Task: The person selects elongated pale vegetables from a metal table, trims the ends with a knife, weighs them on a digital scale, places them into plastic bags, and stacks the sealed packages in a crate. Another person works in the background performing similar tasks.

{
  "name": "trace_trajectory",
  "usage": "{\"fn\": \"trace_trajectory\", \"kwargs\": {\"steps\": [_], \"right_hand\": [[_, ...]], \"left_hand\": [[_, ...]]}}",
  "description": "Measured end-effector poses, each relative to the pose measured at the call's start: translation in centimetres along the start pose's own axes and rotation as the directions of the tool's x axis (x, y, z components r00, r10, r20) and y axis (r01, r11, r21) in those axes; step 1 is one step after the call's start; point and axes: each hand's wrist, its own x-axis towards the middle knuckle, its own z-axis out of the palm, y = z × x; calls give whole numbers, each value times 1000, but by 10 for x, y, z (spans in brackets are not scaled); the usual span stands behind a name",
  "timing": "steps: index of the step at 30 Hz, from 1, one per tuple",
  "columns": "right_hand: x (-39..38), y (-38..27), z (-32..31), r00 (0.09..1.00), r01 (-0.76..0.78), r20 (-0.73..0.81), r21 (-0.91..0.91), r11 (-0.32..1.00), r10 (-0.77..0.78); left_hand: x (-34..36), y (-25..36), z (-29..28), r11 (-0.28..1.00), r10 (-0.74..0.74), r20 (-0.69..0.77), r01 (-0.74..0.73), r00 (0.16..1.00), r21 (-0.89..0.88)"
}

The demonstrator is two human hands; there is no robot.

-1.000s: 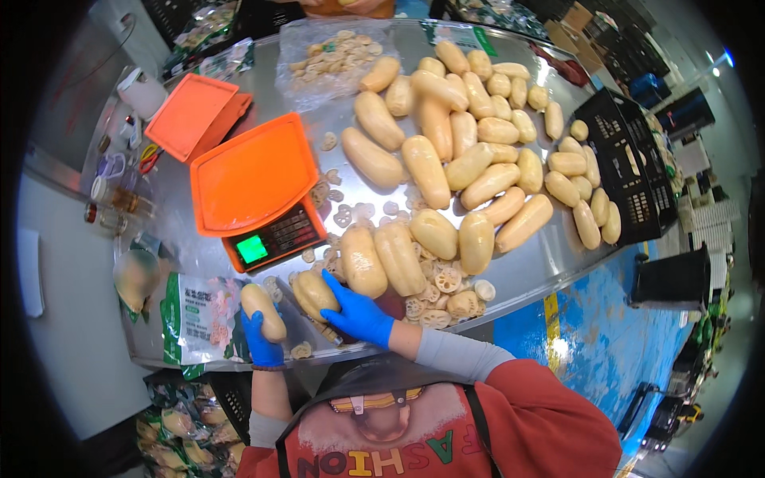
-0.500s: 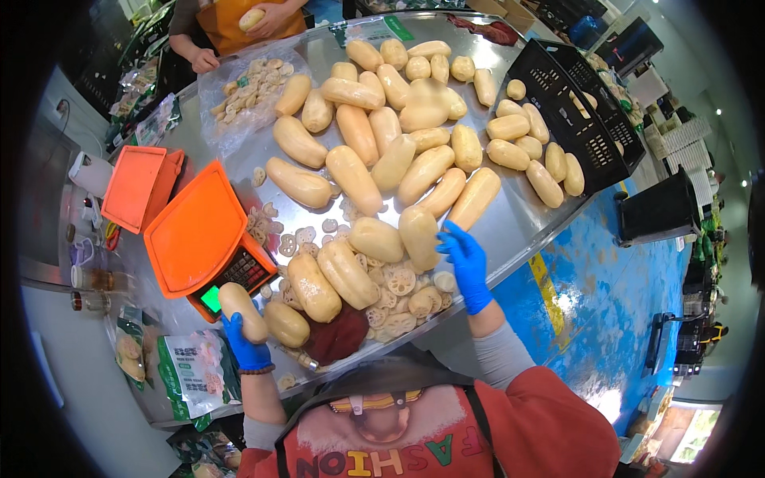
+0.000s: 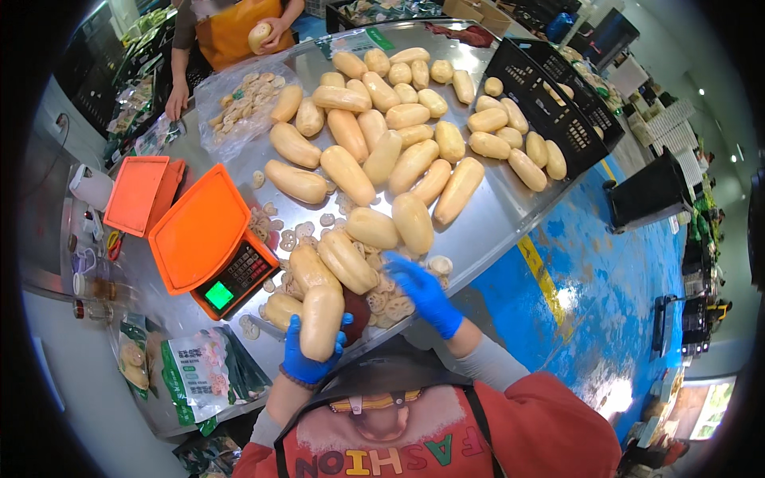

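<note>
Dozens of whole lotus roots (image 3: 386, 158) lie uncut on the desk (image 3: 478, 231) at one o'clock from the single root (image 3: 322, 323) clasped in the left hand (image 3: 305, 362); cut slices (image 3: 396, 309) lie at three o'clock, beside the loosely open, seemingly empty right hand (image 3: 426, 296).

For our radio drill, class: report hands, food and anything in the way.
Left hand: holding lotus root. Right hand: open, empty, near slices. Other roots crowd just beyond.

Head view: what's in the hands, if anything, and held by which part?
Left hand grips a pale lotus root around its lower, near end. Right hand, slightly blurred, appears open, holding nothing.
</note>
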Motion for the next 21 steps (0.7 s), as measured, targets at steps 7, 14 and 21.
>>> {"fn": "trace_trajectory", "kwargs": {"steps": [7, 14, 21], "right_hand": [[-17, -11, 68, 975, -19, 219, 170, 985, -19], [-24, 17, 37, 999, -21, 25, -125, 992, 24], [9, 10, -131, 852, 146, -488, -129, 981, -191]], "left_hand": [[-2, -4, -20, 952, -60, -70, 78, 996, 296], [10, -24, -20, 906, 26, -56, 0, 998, 422], [77, -21, 17, 933, 287, -58, -265, 956, 242]]}}
